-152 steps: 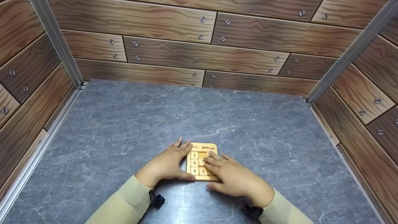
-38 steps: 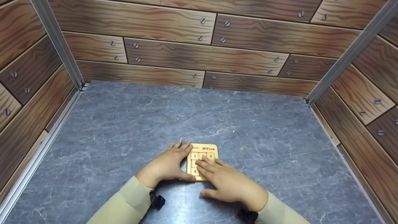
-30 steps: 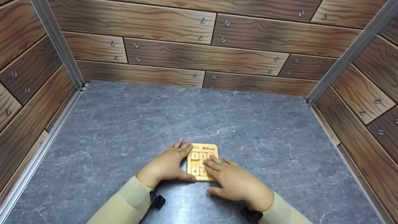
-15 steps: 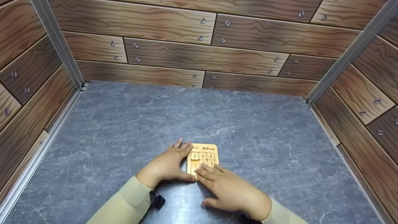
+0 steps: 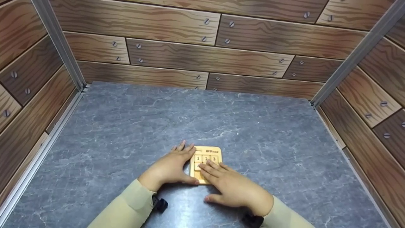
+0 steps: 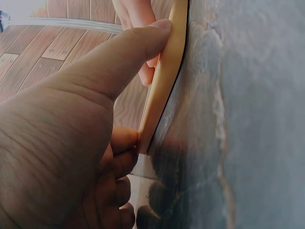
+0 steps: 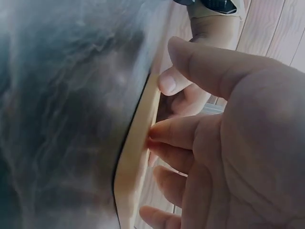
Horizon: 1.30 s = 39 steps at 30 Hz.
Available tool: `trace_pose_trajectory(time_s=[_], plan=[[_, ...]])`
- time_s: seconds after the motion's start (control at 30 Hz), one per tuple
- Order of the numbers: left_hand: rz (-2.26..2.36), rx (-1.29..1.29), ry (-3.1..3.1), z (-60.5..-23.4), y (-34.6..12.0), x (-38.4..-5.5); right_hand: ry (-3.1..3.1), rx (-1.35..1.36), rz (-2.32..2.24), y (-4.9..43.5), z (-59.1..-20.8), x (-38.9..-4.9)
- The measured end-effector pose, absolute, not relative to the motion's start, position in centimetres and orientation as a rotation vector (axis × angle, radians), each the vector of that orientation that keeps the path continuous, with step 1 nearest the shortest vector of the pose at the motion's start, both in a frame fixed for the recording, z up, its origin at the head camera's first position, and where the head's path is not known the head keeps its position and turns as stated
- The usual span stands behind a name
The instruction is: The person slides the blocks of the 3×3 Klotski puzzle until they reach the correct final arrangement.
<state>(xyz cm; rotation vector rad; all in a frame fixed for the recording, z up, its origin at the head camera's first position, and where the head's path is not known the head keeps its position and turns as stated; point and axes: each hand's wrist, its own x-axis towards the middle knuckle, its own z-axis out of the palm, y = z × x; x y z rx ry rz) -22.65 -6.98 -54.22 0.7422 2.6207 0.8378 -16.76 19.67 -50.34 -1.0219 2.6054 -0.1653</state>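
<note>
A yellow sliding number puzzle lies flat on the table. Tiles 1, 2 and 3 form its top row, 4 sits below the 1, and the lower-left slot is bare. My left hand holds the puzzle's left side, thumb at the near corner and fingers at the far corner. In the left wrist view that thumb presses the puzzle's edge. My right hand reaches over the puzzle with extended fingertips touching tiles in the middle, its thumb off to the side. The lower-right tiles are hidden beneath it.
The grey marbled table extends around the puzzle. Wood-patterned panels stand at the back and both sides, with metal posts at the corners. A dark wrist device sits by the left cuff.
The 2 and 3 tiles now fill out the top row. Tile 4 has slid up to the middle row, leaving the gap below it. My right hand shifted forward; the left stayed put.
</note>
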Motion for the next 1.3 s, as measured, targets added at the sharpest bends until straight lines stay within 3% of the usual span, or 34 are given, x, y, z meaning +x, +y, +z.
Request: trace_pose_trajectory(time_s=[0.37,0.9,1.3], plan=[[0.85,0.734,2.618,-54.4,-7.0,-22.7,2.577,-0.955,-0.137,20.7,-48.1,-16.0],[0.857,0.747,2.62,-54.3,-6.9,-22.6,2.608,-1.102,-0.087,19.6,-49.8,-15.6],[0.861,0.745,2.618,-54.3,-7.0,-22.6,2.645,-1.051,-0.166,20.4,-49.2,-16.2]])
